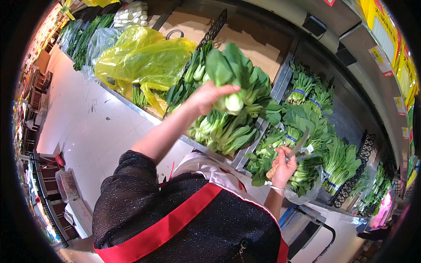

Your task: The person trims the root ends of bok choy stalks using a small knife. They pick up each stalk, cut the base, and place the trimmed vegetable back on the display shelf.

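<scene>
My left hand [208, 96] grips a head of bok choy [235, 102] near its pale base, leaves pointing up and away; the leaves are slightly blurred. Below and around it lies a pile of bok choy [217, 128] in a display bin. In my right hand [283, 168] is a knife [302, 139] with a wooden handle, its blade pointing up and away from me. That hand is over the neighbouring bin, close to leafy greens [263, 157] and a clear plastic bag of greens [304, 177].
A yellow plastic bag [144, 56] covers produce to the left. Bundles of greens bound with purple tape [297, 92] lie to the right. Black mesh dividers [355, 171] separate the bins. Packaged goods [381, 26] line a shelf above. A wheeled cart [306, 227] stands at lower right.
</scene>
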A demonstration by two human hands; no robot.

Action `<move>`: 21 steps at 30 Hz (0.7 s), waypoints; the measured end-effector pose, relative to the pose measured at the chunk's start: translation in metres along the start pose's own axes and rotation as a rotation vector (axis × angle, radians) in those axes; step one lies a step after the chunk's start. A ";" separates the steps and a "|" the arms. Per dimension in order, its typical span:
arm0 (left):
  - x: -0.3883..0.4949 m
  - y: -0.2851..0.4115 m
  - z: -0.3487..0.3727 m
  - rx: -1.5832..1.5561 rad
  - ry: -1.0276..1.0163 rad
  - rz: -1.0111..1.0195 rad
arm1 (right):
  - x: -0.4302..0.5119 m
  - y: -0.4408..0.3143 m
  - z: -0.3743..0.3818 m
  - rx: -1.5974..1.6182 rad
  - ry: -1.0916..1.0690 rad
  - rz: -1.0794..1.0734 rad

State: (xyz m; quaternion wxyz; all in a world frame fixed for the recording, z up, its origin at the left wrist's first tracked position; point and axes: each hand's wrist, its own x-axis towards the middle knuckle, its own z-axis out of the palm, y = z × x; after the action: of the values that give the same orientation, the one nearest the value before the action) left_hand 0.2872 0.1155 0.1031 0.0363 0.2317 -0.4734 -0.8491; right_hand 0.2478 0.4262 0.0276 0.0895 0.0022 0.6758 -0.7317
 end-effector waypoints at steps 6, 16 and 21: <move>0.089 0.040 -0.054 0.743 0.282 -0.131 | 0.014 -0.012 0.061 0.041 -0.107 0.044; 0.128 0.020 -0.128 1.587 0.480 0.331 | 0.051 0.022 0.086 -0.116 -0.032 0.060; 0.121 0.012 -0.122 1.383 0.619 0.658 | 0.104 0.046 0.088 -0.379 0.002 0.159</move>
State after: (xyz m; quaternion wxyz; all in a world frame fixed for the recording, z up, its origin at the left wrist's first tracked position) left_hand 0.2295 -0.0211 0.0149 0.2609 0.2746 -0.9014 -0.2098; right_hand 0.1623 0.3222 -0.0230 0.1453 0.0394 0.7992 -0.5819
